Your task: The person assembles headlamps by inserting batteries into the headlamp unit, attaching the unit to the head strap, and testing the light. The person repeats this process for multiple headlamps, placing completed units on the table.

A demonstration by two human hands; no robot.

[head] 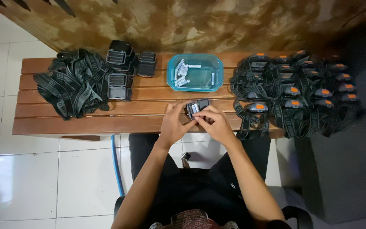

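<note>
Wooden bench (85,123) under straps (73,82), tub (171,80), headlamps (295,93)

Both hands (198,123) hide most of the black case (197,107); the batteries (183,70) in the tub (217,82) are too small to count.

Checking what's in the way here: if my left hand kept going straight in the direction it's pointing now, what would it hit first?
The left hand points up and slightly right across the bench. Past the small black battery case it already holds, the first thing would probably be the teal plastic tray of batteries, though depth is hard to judge.
</note>
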